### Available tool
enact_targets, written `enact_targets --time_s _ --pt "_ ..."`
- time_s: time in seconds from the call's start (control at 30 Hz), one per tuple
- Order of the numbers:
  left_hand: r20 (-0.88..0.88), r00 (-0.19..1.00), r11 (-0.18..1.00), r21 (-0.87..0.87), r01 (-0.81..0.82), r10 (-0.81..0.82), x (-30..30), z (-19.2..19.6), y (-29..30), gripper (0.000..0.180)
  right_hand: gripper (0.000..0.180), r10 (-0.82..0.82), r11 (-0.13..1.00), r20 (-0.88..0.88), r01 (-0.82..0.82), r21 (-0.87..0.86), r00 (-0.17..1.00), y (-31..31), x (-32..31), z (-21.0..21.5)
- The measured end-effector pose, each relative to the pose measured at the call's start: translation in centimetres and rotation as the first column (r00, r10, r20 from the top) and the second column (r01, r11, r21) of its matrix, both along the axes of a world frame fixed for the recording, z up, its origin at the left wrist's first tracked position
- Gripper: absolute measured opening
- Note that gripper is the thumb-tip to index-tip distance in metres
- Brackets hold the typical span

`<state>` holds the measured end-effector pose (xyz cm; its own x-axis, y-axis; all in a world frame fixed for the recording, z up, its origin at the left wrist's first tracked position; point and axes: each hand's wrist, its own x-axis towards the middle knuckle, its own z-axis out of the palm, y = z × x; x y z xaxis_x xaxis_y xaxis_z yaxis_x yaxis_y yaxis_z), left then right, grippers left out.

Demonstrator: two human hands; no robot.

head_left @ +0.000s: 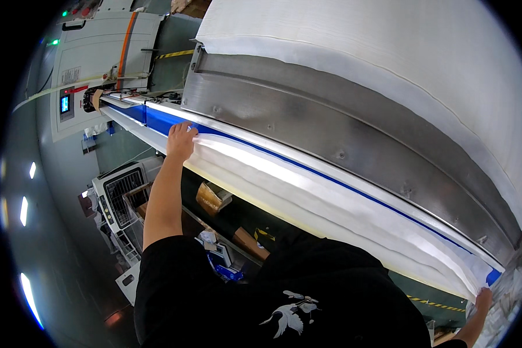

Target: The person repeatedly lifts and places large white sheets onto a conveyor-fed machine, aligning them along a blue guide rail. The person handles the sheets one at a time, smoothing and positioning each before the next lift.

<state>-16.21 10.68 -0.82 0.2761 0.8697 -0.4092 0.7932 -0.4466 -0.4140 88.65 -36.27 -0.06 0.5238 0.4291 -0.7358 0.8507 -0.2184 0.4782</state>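
A long strip of white cloth [325, 188] lies stretched along a narrow blue conveyor belt [161, 119], its near side hanging over the edge in soft folds. At the strip's left end, my left hand [181, 142] is closed on the cloth corner, its fingers curled on the belt. My right hand [482, 300], far off at the lower right, pinches the other end. Its fingertips are small and partly hidden by the cloth. The belt shows as a thin blue line beyond the cloth's far edge.
Behind the belt stands a grey metal panel [307, 110] with a large white sheet [359, 35] above it. The belt leads left to a white machine cabinet [98, 52] with a small lit screen [65, 103]. Below are a white crate-like unit [122, 191] and a cardboard box [211, 198].
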Motion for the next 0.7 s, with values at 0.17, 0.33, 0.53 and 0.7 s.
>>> enact_targets --time_s 0.17,0.33,0.53,0.7 --pt "0.035 0.997 0.997 0.010 -0.072 0.072 0.1 0.5 -0.6 0.023 0.025 -0.029 0.999 0.006 0.029 -0.028 1.000 1.2 -1.3 0.3" --pt "0.068 0.993 0.990 0.092 -0.105 0.099 -0.6 0.4 -1.6 0.021 0.024 -0.005 1.000 -0.006 0.005 -0.022 1.000 0.9 -1.1 0.2" --pt "0.100 0.982 0.967 0.187 -0.174 0.158 -1.0 0.3 -2.6 0.021 0.019 -0.024 0.992 -0.053 0.030 0.120 0.998 0.8 -1.6 -0.1" --pt "0.127 0.977 0.958 0.206 -0.198 0.174 -1.3 0.1 -2.7 0.020 0.019 0.002 0.997 -0.084 0.005 0.082 0.996 1.1 -1.6 0.2"
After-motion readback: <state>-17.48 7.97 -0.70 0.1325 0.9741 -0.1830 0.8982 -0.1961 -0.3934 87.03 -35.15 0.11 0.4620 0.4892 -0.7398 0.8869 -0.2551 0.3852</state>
